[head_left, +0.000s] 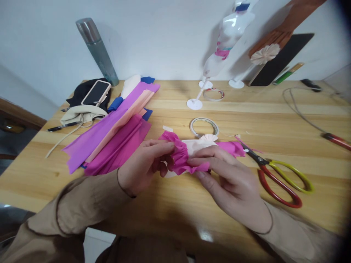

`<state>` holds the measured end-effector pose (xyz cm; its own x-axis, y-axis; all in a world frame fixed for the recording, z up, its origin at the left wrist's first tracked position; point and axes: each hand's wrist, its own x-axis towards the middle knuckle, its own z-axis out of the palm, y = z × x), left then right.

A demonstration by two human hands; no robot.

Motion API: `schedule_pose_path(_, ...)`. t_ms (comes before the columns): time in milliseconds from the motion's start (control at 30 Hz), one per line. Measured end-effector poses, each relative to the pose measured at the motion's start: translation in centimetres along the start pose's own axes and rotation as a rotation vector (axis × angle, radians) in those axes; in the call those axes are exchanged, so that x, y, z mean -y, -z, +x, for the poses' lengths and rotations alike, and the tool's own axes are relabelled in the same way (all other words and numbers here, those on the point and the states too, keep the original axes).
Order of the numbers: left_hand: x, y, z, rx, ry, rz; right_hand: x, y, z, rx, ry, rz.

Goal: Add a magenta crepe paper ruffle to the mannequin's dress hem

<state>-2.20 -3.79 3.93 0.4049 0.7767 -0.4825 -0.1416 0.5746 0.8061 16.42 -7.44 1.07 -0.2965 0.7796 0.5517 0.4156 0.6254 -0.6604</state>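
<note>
My left hand and my right hand meet over the near middle of the wooden table. Both pinch a gathered strip of magenta crepe paper, ruffled against a pale pink paper piece. The left fingers close on its ruffled left end. My right thumb and fingers press its lower edge. A loose magenta scrap lies just right of my hands.
Red and yellow scissors lie to the right. A tape roll sits behind my hands. Stacked purple, pink and magenta paper sheets lie left. A phone, flask, white mannequin stands and cables line the back.
</note>
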Motion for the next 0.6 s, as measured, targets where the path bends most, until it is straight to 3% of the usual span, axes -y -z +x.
schedule_pose_path(167,0.0,0.2,0.3,0.024,0.010,-0.032,-0.1,0.1,0.2,-0.017,-0.228,0.200)
schedule_pose_path(333,0.1,0.3,-0.1,0.034,0.042,-0.119,-0.9,-0.5,-0.3,-0.017,-0.550,0.643)
schedule_pose_path(467,0.2,0.3,-0.7,0.069,0.039,-0.153,-1.3,-0.8,-0.4,-0.036,-0.587,0.755)
schedule_pose_path(600,0.1,0.2,-0.9,0.073,0.028,-0.173,-1.0,-0.6,-0.2,-0.037,-0.565,0.657)
